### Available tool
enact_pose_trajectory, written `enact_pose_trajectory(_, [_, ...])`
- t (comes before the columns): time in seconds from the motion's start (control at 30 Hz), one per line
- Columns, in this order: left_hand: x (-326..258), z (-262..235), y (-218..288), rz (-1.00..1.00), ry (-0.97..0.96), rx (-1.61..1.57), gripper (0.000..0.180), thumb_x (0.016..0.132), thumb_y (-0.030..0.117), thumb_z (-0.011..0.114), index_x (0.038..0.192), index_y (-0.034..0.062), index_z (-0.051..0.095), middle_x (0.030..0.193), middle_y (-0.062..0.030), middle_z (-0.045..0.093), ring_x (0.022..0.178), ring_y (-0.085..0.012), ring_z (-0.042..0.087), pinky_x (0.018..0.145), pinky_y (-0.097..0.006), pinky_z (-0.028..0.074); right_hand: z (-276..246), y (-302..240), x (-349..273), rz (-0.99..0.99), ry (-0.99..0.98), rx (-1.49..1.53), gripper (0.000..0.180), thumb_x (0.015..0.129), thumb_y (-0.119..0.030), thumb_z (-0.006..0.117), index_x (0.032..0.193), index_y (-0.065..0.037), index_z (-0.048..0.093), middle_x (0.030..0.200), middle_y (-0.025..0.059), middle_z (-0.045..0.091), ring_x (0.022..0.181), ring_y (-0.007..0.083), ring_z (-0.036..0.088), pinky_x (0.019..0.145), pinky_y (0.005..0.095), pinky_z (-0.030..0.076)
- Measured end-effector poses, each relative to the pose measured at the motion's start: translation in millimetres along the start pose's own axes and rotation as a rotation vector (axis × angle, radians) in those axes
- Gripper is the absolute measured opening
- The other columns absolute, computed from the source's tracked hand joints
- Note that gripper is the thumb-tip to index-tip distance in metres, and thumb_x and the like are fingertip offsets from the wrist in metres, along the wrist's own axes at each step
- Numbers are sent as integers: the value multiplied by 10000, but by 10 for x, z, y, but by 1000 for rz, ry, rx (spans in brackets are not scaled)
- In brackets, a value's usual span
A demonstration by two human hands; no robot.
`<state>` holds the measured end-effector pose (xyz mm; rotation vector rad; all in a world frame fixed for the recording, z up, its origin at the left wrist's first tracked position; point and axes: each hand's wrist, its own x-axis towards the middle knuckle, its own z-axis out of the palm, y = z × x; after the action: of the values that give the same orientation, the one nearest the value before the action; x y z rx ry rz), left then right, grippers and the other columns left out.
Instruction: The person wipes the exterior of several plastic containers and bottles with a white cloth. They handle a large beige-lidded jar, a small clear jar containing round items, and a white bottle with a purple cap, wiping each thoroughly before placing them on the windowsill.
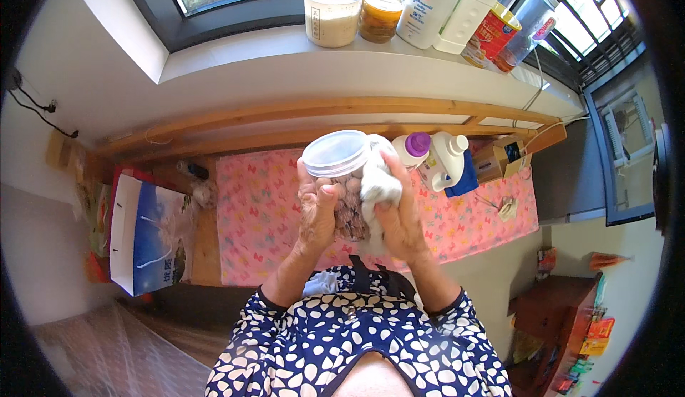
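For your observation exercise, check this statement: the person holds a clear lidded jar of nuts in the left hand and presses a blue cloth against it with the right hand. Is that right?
One detail is wrong: the cloth is white, not blue. The head view shows the left hand holding the clear lidded jar while the right hand presses the cloth against it.

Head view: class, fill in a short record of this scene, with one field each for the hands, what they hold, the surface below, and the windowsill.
left hand: the left hand grips the side of a clear plastic jar
right hand: the right hand presses a white cloth against the jar
jar: lid on, filled with small pale and brownish pieces
surface below: pink patterned cloth, white bottles behind the hands
windowsill: jars and white bottles in a row
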<state>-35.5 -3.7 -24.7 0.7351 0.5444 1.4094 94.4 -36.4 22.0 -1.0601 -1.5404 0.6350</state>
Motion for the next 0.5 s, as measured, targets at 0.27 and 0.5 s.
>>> enact_pose_trajectory(0.27, [21,-69,210,-110,-58,-2,673,729,166,721,1283,-15,382,1126,-105,568,983,-164,591,872,-312,509,-242,494,194,472,-76,103,449,960,-267,493,1319,-5,427,1159,104,567,1067,196,520,936,310,398])
enact_pose_trajectory(0.5, [45,-169,173,-230,-46,-91,713,706,349,742,1240,-22,451,1057,-97,600,914,-173,625,787,-314,545,-507,314,166,465,45,191,484,824,-9,586,1291,-23,460,1142,91,567,1048,166,540,930,300,431])
